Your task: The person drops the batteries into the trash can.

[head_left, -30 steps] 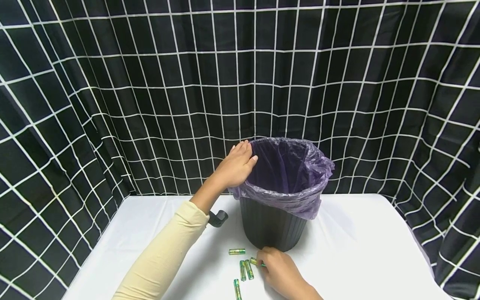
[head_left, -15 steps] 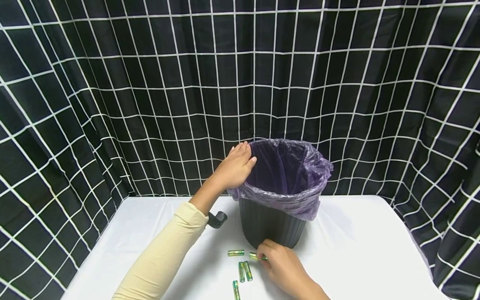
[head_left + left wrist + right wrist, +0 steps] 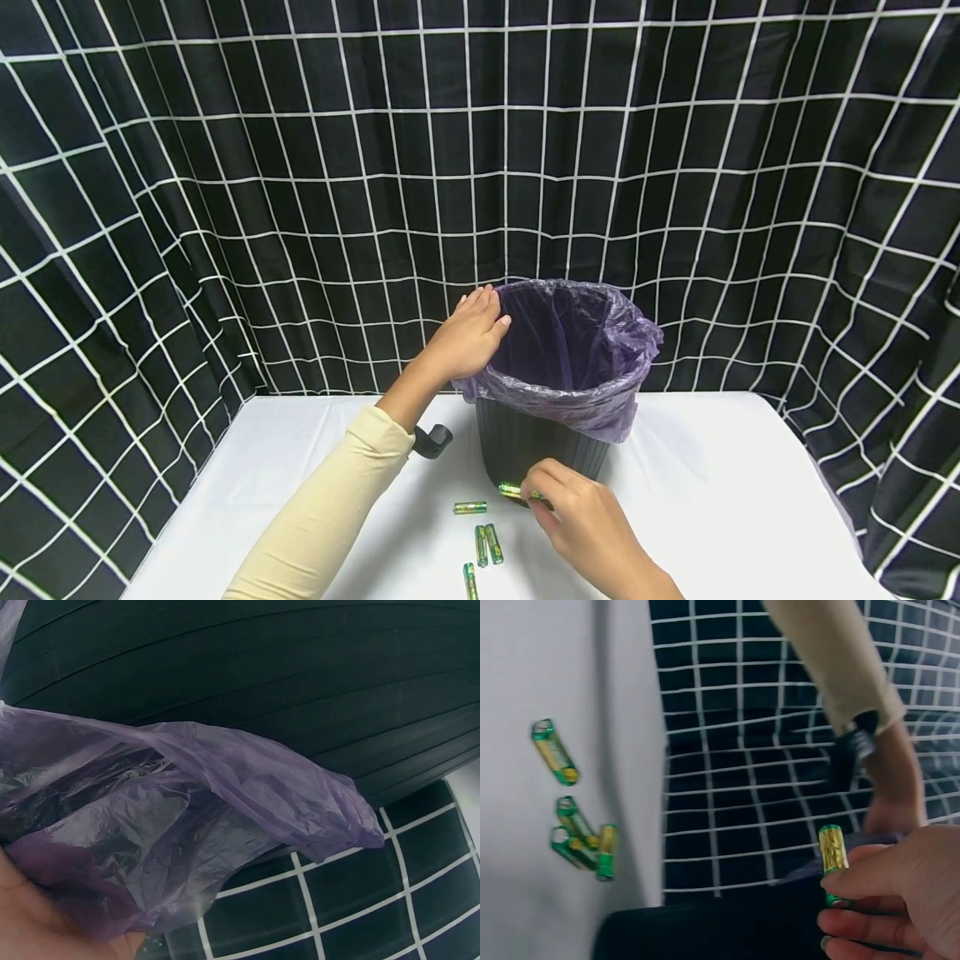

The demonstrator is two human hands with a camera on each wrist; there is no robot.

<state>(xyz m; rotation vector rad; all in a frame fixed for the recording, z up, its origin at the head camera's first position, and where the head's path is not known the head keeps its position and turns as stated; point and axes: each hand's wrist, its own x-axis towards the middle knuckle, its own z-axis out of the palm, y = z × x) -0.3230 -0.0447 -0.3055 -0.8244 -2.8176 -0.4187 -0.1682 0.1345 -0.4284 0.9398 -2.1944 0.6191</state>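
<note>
My right hand (image 3: pixel 581 521) pinches a green and gold battery (image 3: pixel 511 490) between thumb and fingers, raised in front of the lower wall of the dark trash bin (image 3: pixel 540 442). In the right wrist view, the battery (image 3: pixel 832 847) sticks up past the thumb. A purple plastic liner (image 3: pixel 562 404) lines the bin and folds out over its rim. At the rim's left side rests my left hand (image 3: pixel 468 333), fingers extended over the liner. In the left wrist view only part of that hand (image 3: pixel 45 922) shows beside the liner (image 3: pixel 255 780).
Several matching batteries (image 3: pixel 482 546) lie on the white tabletop (image 3: pixel 720 500) in front of the bin. One battery (image 3: pixel 470 507) lies crosswise nearer the bin. A black curved piece (image 3: pixel 432 441) sits at the left wrist. Black curtain (image 3: pixel 375 208) with white grid lines stands behind.
My right hand has lifted the battery off the table, up and slightly away to the right of the others. The left hand stays on the bin's rim.
</note>
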